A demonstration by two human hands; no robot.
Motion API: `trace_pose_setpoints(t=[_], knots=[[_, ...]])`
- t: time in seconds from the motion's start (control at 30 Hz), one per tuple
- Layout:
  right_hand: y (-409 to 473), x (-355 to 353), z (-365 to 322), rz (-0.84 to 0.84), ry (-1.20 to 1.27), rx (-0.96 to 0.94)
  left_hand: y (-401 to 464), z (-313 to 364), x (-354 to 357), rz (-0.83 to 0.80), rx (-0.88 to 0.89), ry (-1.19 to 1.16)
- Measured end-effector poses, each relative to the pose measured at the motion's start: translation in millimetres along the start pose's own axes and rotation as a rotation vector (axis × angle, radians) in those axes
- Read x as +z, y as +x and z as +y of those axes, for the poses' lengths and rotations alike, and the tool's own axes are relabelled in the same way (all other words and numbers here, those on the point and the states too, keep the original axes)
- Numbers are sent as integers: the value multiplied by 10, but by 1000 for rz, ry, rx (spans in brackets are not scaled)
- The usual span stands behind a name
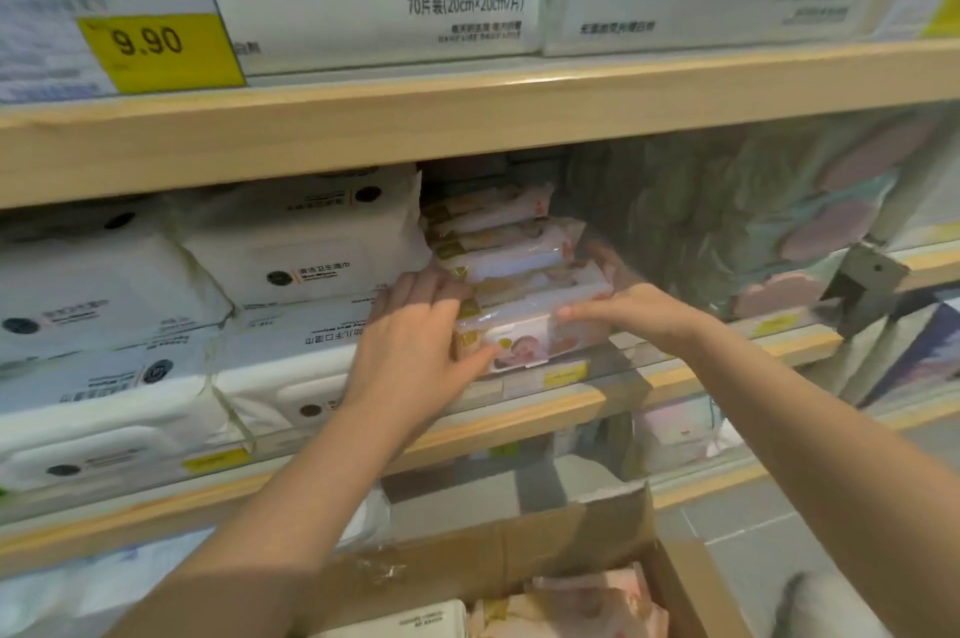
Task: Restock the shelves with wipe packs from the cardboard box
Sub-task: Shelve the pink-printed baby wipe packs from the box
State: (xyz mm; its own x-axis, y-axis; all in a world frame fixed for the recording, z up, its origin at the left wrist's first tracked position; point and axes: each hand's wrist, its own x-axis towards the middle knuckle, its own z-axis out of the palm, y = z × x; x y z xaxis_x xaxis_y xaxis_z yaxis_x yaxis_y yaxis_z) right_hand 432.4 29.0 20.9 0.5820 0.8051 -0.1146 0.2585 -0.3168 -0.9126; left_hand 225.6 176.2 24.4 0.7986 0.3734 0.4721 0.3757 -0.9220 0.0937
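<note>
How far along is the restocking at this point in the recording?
Partway. Done: several pink wipe packs already sit stacked on the middle shelf beside the white packs. In hand: the left hand and right hand press either side of the front pink pack, setting it into the stack. Left: the cardboard box below still shows more packs inside, so more trips remain.

Def a retail shop, prob the tissue/baby-care aisle of a supermarket or drugstore. Long wooden shelves point(467, 117) are packed w/ sealed white wipe packs point(306, 242) stacked in rows, a yellow price tag point(156, 50) reading 9.90 sits on the shelf edge, plus smaller yellow labels point(565, 374) along the clear front strip of the lower shelf. An open cardboard box point(519, 559) w/ more packs sits on the floor right below, aka stock.
</note>
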Motion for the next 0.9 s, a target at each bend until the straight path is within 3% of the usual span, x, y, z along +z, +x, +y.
trace_pose_setpoints(t=[0.1, 0.2, 0.3, 0.47, 0.67, 0.9], knots=[[62, 68, 26, 124, 2, -93, 422, 222, 107, -137, 62, -89], [126, 82, 109, 215, -77, -93, 808, 306, 217, -336, -21, -118], [169, 58, 110, 244, -88, -60, 877, 293, 355, -427, -100, -107], [267, 26, 177, 202, -44, -51, 898, 254, 442, -415, -98, 42], [518, 161, 171, 178, 381, 128, 880, 326, 460, -491, -218, -24], [333, 306, 173, 332, 255, 35, 711, 350, 412, -384, -143, 89]])
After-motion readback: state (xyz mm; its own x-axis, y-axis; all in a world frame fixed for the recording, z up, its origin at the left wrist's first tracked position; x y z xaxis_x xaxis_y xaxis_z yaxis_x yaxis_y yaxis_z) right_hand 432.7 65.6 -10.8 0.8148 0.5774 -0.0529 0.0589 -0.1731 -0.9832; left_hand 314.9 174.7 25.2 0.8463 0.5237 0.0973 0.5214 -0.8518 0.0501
